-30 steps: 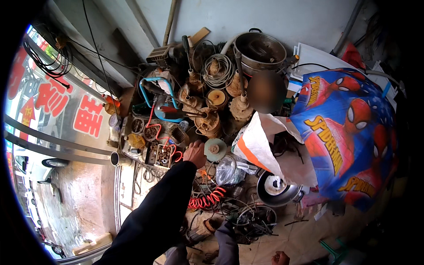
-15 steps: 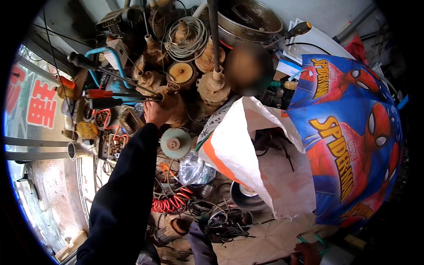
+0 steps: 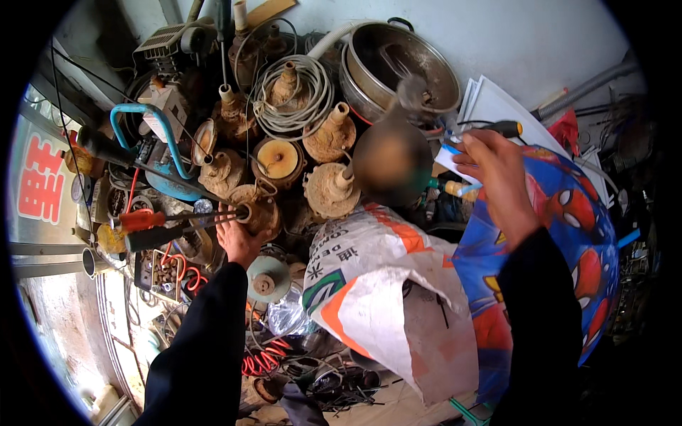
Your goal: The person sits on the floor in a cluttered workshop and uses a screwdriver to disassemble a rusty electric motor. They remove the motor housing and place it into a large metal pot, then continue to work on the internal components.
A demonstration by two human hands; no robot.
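My left hand (image 3: 241, 241) grips the left side of a rusty metal housing (image 3: 261, 216). Red-handled (image 3: 133, 221) and black-handled (image 3: 145, 239) screwdrivers have their shafts in its top. A pale green round metal part (image 3: 273, 278) lies just below that hand. My right hand (image 3: 496, 174) is raised at the right, fingers curled beside a black-and-yellow screwdriver handle (image 3: 506, 128) and some blue strips; what they hold is unclear. Beneath my right forearm is a blue printed umbrella (image 3: 582, 227), beside a white woven sack (image 3: 373, 312). A blurred round patch (image 3: 391, 163) hides part of the clutter.
Several dirt-caked pumps (image 3: 330, 188), a coiled cable (image 3: 316, 99), a blue-handled machine (image 3: 167, 181) and large steel pots (image 3: 398, 60) crowd against the wall (image 3: 533, 42). A red coiled hose (image 3: 259, 362) and tangled cables are below. A window (image 3: 39, 184) is at the left.
My right hand has risen from the lower edge to the upper right. My left hand has moved onto the rusty housing. The view has shifted toward the pumps and sack.
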